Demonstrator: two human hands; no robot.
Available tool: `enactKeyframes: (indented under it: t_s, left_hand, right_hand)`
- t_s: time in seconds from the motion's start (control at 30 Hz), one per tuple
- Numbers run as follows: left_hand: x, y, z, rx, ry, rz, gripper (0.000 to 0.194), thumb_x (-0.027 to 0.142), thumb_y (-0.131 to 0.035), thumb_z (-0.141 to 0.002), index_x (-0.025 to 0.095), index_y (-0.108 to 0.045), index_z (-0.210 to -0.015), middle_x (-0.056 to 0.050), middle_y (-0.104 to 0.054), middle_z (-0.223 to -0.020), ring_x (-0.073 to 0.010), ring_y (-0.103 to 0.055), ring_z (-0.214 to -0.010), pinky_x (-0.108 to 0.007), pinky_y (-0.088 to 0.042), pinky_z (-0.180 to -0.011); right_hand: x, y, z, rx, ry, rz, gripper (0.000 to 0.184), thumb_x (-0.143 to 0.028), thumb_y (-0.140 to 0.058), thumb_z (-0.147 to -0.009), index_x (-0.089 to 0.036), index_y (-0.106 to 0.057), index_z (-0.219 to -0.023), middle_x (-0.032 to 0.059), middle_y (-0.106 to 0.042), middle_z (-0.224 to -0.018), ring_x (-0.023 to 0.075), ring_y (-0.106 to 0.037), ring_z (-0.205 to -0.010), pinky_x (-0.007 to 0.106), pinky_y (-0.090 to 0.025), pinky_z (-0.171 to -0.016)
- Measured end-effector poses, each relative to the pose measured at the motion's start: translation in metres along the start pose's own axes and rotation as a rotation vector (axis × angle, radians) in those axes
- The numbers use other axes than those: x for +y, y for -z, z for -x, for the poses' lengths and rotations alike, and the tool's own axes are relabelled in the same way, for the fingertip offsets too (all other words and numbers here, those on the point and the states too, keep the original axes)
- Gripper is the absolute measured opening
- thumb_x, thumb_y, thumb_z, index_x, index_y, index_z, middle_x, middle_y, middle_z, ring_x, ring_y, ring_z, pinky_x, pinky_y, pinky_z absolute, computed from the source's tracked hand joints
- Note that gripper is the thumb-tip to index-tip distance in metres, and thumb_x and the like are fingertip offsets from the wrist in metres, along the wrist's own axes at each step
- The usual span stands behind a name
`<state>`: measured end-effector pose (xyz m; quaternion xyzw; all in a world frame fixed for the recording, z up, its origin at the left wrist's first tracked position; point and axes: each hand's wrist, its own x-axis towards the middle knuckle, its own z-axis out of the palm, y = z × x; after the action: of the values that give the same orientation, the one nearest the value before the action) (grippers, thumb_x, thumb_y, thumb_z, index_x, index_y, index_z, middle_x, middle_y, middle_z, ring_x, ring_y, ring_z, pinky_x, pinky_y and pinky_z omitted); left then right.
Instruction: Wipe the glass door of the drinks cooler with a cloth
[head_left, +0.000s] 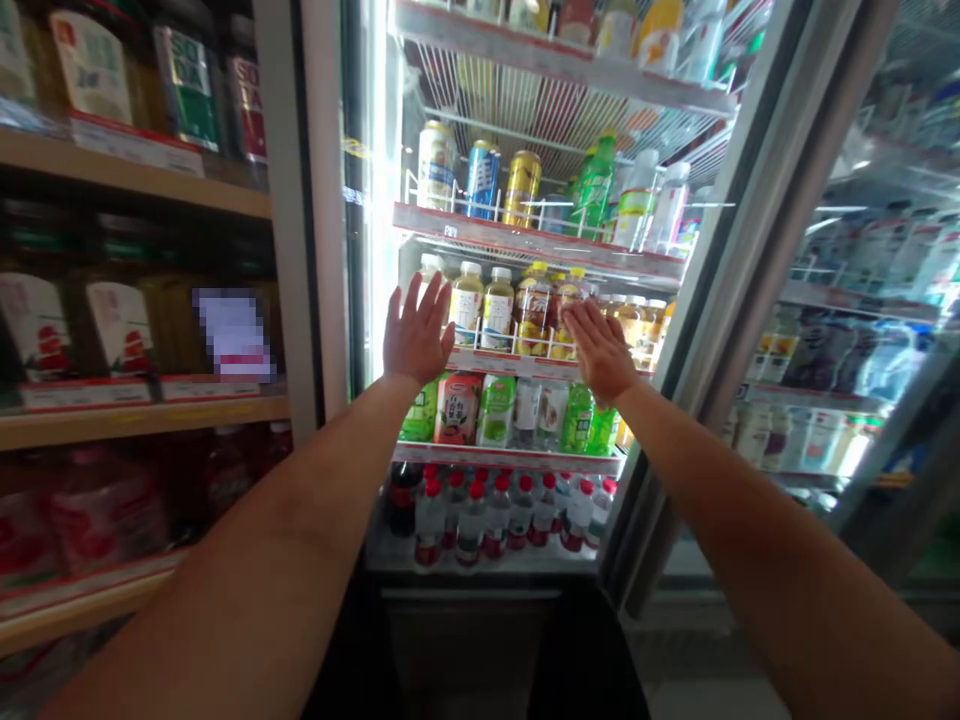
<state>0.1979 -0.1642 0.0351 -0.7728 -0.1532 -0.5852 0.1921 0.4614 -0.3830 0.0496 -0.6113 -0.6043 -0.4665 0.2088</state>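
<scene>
Both my arms reach forward into the opening of a lit drinks fridge. My left hand has its fingers spread, in front of the left end of a row of bottles with pale yellow contents; a white-capped bottle stands just right of it. My right hand is stretched out flat, its fingertips over the yellow-capped brown tea bottles; whether they touch cannot be made out. Neither hand holds anything. On the shelf below stand a red carton-like drink and green drinks, partly behind my wrists.
Cans, including a blue can and a gold can, and a green bottle stand one shelf up. Red-capped bottles fill the bottom. A metal door frame slants on the right; wooden shelves with bottles are left.
</scene>
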Motion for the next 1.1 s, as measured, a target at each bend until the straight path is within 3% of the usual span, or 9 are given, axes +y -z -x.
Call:
enactKeyframes:
  t_s: [0.17,0.23,0.4,0.63,0.93,1.1]
  left_hand:
    - [-0.001,-0.002,0.001,0.024,-0.010,0.007,0.068,0.029,-0.047,-0.101,0.020,-0.031,-0.167,-0.007,-0.028,-0.172,-0.0278,-0.009,-0.162,-0.051,0.000,-0.134]
    - [-0.002,-0.004,0.002,0.031,-0.010,0.019,0.070,0.030,-0.048,-0.101,0.022,-0.030,-0.168,-0.005,-0.027,-0.172,-0.0280,-0.009,-0.162,-0.051,0.000,-0.134]
    - [-0.002,-0.004,0.001,0.040,-0.002,0.047,0.070,0.030,-0.049,-0.100,0.022,-0.031,-0.168,-0.005,-0.029,-0.171,-0.0300,-0.012,-0.162,-0.052,-0.001,-0.135]
    - [-0.005,-0.006,0.002,0.056,-0.038,0.001,0.071,0.029,-0.049,-0.100,0.021,-0.030,-0.168,-0.007,-0.028,-0.171,-0.0290,-0.011,-0.162,-0.054,-0.004,-0.135]
    - [-0.005,-0.006,0.004,0.050,-0.035,0.021,0.070,0.030,-0.047,-0.100,0.021,-0.030,-0.167,-0.006,-0.028,-0.172,-0.0290,-0.011,-0.162,-0.054,-0.005,-0.134]
    - [-0.003,-0.005,0.005,0.036,-0.005,0.068,0.072,0.028,-0.048,-0.099,0.024,-0.029,-0.168,-0.004,-0.028,-0.172,-0.0299,-0.012,-0.162,-0.056,-0.004,-0.134]
  right_hand:
    - [0.001,-0.009,-0.009,0.233,-0.296,0.021,0.061,-0.021,-0.025,-0.104,-0.010,-0.043,-0.161,0.0118,-0.038,-0.170,0.0275,-0.024,-0.162,0.056,-0.022,-0.131]
    - [0.001,-0.013,-0.008,0.256,-0.366,0.026,0.062,-0.022,-0.025,-0.103,-0.008,-0.043,-0.160,0.0126,-0.038,-0.170,0.0282,-0.025,-0.162,0.055,-0.024,-0.130]
    - [0.010,-0.012,-0.014,0.256,-0.354,0.042,0.068,-0.014,-0.027,-0.097,-0.019,-0.041,-0.163,0.0054,-0.042,-0.168,0.0235,-0.025,-0.162,0.053,-0.025,-0.130]
    - [0.010,-0.017,-0.012,0.394,-0.455,0.030,0.068,-0.016,-0.028,-0.095,-0.013,-0.042,-0.162,0.0108,-0.045,-0.165,0.0256,-0.028,-0.160,0.054,-0.029,-0.129]
    - [0.010,-0.017,-0.008,0.367,-0.476,0.008,0.071,-0.016,-0.030,-0.093,-0.010,-0.041,-0.163,0.0128,-0.042,-0.167,0.0284,-0.027,-0.161,0.056,-0.029,-0.129]
    - [0.003,-0.020,0.011,0.258,-0.417,0.054,0.069,-0.017,-0.027,-0.095,-0.011,-0.039,-0.163,0.0117,-0.041,-0.168,0.0270,-0.025,-0.161,0.054,-0.028,-0.129]
